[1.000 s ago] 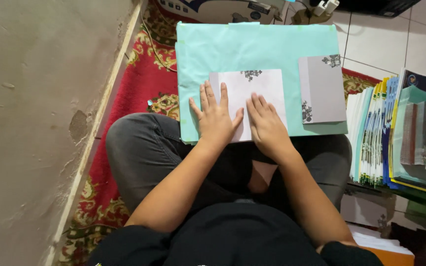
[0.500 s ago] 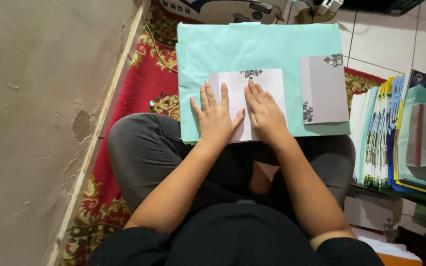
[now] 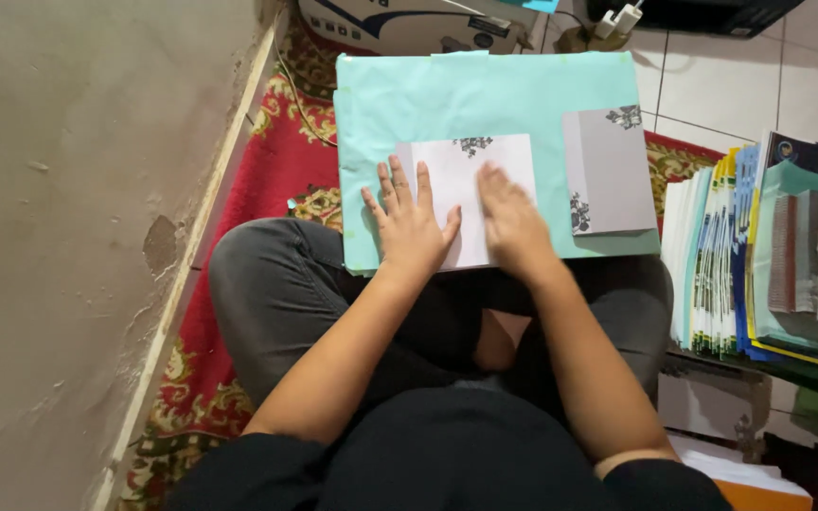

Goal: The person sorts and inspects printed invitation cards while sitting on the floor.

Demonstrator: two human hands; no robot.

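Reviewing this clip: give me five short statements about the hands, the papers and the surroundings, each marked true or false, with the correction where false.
1. Both hands lie flat on the white sheet. True: the left hand and right hand both press on it.
2. The white sheet lies on a turquoise board. True.
3. The grey card is under the left hand. False: it lies apart, to the right of the right hand, touched by neither.
4. The stack of booklets stands on the person's left. False: it is on the right, beside the knee.
5. The rug is blue. False: it is red with a patterned border.
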